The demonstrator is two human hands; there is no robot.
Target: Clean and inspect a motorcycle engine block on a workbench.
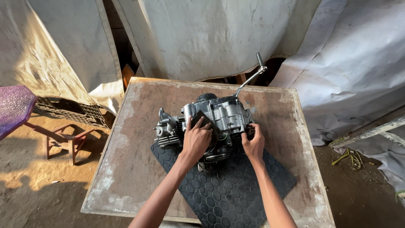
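Observation:
A grey metal motorcycle engine [223, 116] lies on a black rubber mat [228, 185] on a worn wooden table [139, 139]. A chrome kick lever [252, 75] sticks up from its far right side. My left hand [196, 141] rests on top of the engine near its middle, fingers wrapped over a dark part. At the engine's right end, my right hand [253, 143] grips the casing edge. The finned cylinder [168, 131] points left, beside my left hand.
Grey tarpaulin sheets [211, 38] hang behind and to the right of the table. A purple stool [17, 105] and a black plastic crate [69, 110] stand on the dirt floor at left. Wooden planks [371, 131] lie at right.

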